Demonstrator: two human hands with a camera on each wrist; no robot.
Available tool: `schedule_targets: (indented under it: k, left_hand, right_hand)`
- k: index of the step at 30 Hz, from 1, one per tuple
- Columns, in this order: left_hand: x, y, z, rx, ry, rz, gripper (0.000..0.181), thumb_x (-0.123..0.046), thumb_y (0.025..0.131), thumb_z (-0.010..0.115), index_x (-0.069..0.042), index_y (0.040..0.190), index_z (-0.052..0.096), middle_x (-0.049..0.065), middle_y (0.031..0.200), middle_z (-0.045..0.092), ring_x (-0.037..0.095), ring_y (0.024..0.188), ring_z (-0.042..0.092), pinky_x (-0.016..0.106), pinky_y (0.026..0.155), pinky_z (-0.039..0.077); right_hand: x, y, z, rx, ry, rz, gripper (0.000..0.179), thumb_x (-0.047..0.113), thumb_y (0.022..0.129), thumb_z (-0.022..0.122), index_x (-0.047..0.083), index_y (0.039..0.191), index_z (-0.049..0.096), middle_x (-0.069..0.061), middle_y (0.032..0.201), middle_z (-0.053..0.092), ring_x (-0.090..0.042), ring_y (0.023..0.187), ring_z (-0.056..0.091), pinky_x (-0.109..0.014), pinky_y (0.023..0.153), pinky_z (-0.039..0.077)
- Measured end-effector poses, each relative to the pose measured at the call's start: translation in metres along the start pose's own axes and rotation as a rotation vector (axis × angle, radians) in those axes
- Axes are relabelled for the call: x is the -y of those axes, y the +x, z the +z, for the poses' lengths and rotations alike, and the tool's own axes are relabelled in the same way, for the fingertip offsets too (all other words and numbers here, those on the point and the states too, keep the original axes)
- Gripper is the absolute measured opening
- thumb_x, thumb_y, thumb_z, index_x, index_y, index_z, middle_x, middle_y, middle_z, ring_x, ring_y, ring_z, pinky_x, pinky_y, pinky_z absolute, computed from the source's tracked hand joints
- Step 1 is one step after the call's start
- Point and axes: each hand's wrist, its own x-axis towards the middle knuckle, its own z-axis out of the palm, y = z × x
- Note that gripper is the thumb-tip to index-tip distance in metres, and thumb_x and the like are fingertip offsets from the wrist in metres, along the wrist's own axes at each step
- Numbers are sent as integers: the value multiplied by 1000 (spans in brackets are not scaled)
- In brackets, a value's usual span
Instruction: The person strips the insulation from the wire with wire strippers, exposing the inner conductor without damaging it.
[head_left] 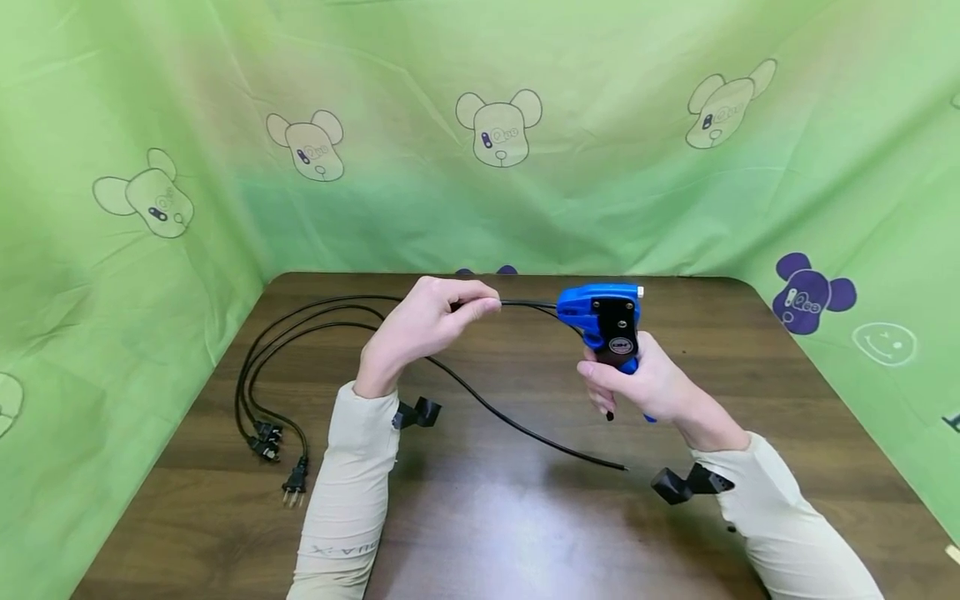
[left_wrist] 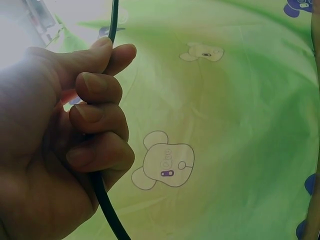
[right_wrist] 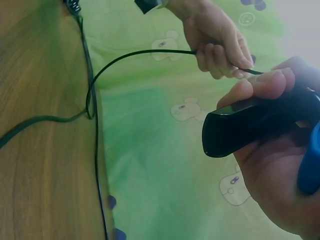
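Observation:
My left hand (head_left: 429,327) grips a black power cord (head_left: 521,302) above the table. In the left wrist view, the cord (left_wrist: 111,210) runs through the curled fingers and past the pinching thumb and forefinger. My right hand (head_left: 660,385) holds a blue and black wire stripper (head_left: 597,307) by its handles, upright, its mouth facing left. The cord reaches that mouth; whether its tip sits between the jaws is hidden. The right wrist view shows fingers wrapped round a black handle (right_wrist: 232,127), with the left hand (right_wrist: 217,42) beyond it on the cord.
More black cords loop over the left of the wooden table (head_left: 187,533), with plugs (head_left: 295,477) at their near ends. One loose cord (head_left: 510,421) crosses the middle, its cut end towards the right. Green printed cloth (head_left: 405,192) surrounds the table's back and sides.

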Motion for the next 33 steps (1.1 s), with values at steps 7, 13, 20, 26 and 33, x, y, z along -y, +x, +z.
schedule_targets:
  k: [7,13,20,26,33]
  left_hand:
    - [0,0,-1,0,1,8,15,-24,98,62,-16,100,74,-6,91,72,7,77,57,24,73,47]
    - [-1,1,0,0,-4,6,16,-24,98,62,-17,101,75,-6,93,72,6,79,58,24,74,47]
    - [-1,2,0,-8,11,5,16,-25,98,62,-17,101,75,-7,92,72,6,76,57,24,72,47]
    - [-1,2,0,-4,6,1,16,-25,98,62,-17,102,75,-7,94,73,6,77,58,24,73,47]
    - [0,2,1,-7,10,11,16,-24,98,62,-15,101,75,-5,93,73,5,81,61,24,75,50]
  right_hand:
    - [0,1,-1,-5,44,20,19,-11,96,44,2,82,44,-15,54,43,-31,43,44,-40,43,47]
    - [0,2,-3,5,57,6,21,-11,97,42,2,80,44,-15,54,42,-31,43,44,-41,42,45]
    - [0,3,-4,8,89,11,22,-12,96,41,1,79,42,-15,53,41,-33,41,41,-41,41,45]
    - [-1,3,-4,14,117,-6,21,-13,96,40,1,80,42,-15,52,40,-32,41,41,-42,40,44]
    - [0,2,-3,23,168,22,21,-11,97,39,3,82,43,-15,53,38,-35,41,38,-42,40,43]
